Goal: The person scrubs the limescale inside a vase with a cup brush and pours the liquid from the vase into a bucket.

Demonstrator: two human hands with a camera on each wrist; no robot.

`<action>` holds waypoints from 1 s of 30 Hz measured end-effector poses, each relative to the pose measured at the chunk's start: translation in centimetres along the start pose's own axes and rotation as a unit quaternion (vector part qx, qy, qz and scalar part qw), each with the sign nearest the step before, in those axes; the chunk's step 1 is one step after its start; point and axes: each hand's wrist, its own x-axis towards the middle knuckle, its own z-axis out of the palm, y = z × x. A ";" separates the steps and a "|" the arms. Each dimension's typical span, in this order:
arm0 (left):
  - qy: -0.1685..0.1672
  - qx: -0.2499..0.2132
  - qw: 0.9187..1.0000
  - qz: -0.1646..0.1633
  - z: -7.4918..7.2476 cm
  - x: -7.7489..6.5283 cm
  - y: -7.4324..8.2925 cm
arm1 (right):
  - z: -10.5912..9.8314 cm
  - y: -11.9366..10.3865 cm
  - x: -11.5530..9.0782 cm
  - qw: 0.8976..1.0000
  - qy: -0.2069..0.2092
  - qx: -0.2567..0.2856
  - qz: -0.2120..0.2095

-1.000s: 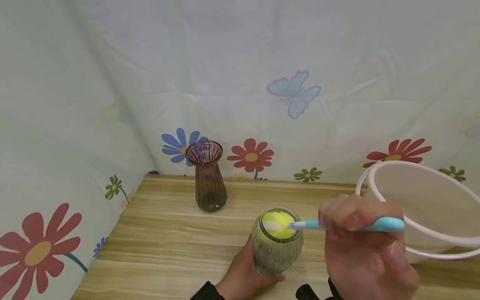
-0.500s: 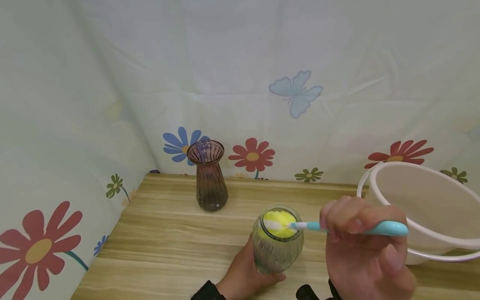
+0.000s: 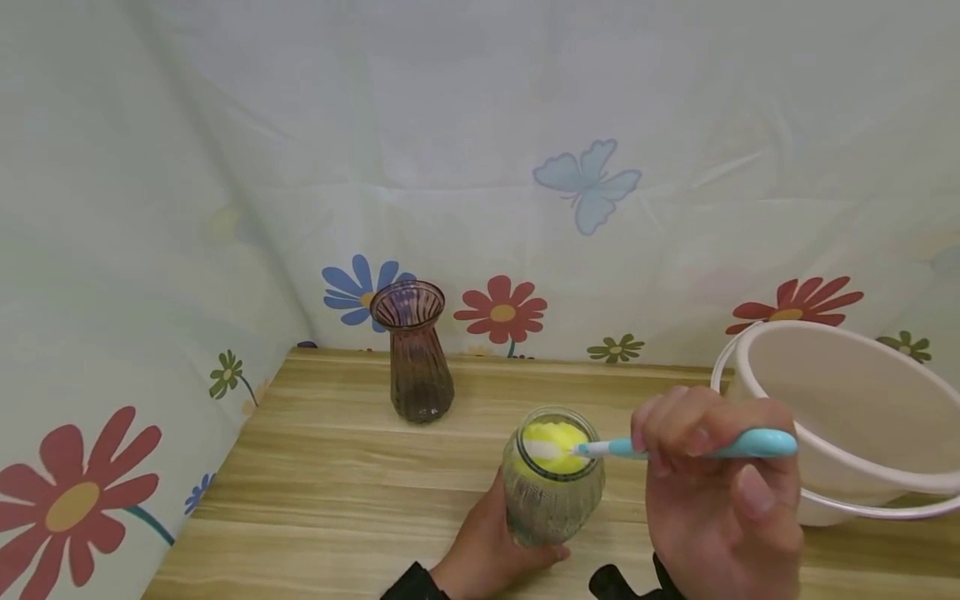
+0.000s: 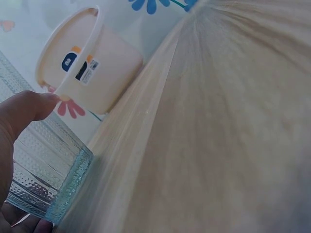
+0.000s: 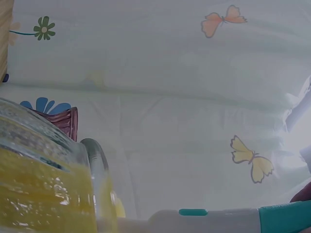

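Note:
In the head view my left hand [image 3: 487,542] grips a ribbed clear glass jar [image 3: 551,508] round its lower side, and the jar tilts slightly on the table. A sponge bottle brush [image 3: 757,443] with a blue and white handle is in my right hand [image 3: 720,492], fingers curled round it. Its yellow sponge head [image 3: 558,435] fills the jar's mouth. The right wrist view shows yellow sponge through the jar's glass [image 5: 43,189] and the white brush shaft [image 5: 233,219] running into the mouth. In the left wrist view, the jar's thick base [image 4: 73,187] is near the tabletop.
A purple ribbed glass vase [image 3: 422,375] stands upright at the back left on the wooden table [image 3: 300,467]. At the right is a white bucket [image 3: 750,367] with a handle, partly behind my right hand. A flower-print curtain [image 3: 450,167] hangs behind and at the left.
My right hand and the brush handle shift slightly right, then back left toward the jar, and the thumb's position changes a little. The jar and left hand stay nearly in place.

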 end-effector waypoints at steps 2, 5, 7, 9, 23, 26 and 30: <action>-0.001 -0.002 1.000 -0.002 0.0 0.0 -0.1 | 0.0 0.0 0.0 1.000 -0.001 -0.001 0.000; -0.001 0.001 1.000 -0.001 0.0 0.0 -0.1 | 0.1 0.0 0.1 1.000 -0.005 0.001 -0.005; -0.003 0.001 1.000 0.002 0.0 0.1 0.0 | 0.2 -0.1 0.2 1.000 -0.008 0.002 -0.012; -0.004 0.002 1.000 0.003 0.0 0.1 0.0 | 0.2 -0.1 0.2 1.000 -0.009 0.005 -0.017; -0.007 -0.005 1.000 0.008 0.1 0.0 0.1 | 0.0 -1.0 0.5 1.000 -0.005 0.025 -0.002; -0.007 -0.001 1.000 0.008 0.1 0.0 0.2 | -0.6 -1.2 0.1 1.000 0.000 0.026 0.000; -0.004 0.011 1.000 0.014 0.1 0.0 0.2 | -1.0 -1.4 -0.3 0.999 0.004 0.032 -0.007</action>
